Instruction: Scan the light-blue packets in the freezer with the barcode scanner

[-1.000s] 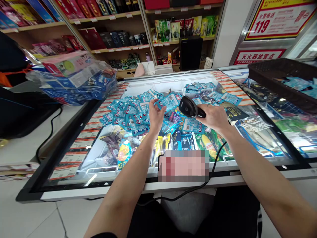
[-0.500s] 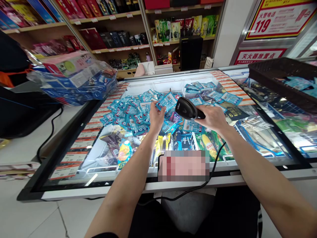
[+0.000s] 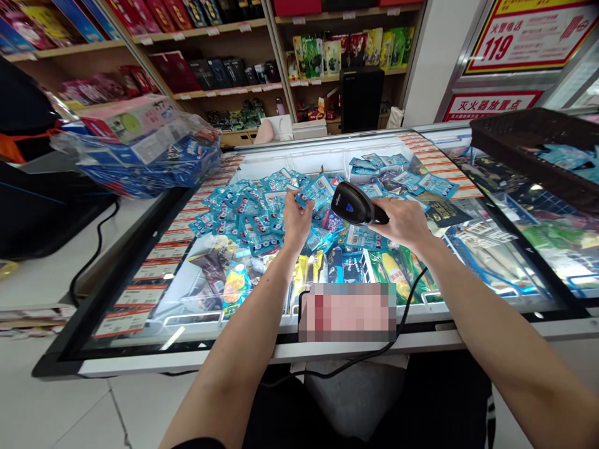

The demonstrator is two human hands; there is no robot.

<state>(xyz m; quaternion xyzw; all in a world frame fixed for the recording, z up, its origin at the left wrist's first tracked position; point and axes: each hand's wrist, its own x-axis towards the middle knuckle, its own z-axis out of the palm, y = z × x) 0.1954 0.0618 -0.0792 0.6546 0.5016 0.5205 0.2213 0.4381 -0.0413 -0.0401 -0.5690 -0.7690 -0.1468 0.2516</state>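
Pinching a blue packet (image 3: pixel 319 191), the left hand (image 3: pixel 297 219) holds it forward-right; the right hand (image 3: pixel 405 222) grips a black scanner (image 3: pixel 354 205) just beside it. I see piled packets (image 3: pixel 247 211) left of the left hand.

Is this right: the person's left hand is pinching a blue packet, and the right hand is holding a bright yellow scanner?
Not quite: the scanner is black, not bright yellow, as the head view shows. The rest is right: the left hand pinches a blue packet, and the right hand holds the scanner.
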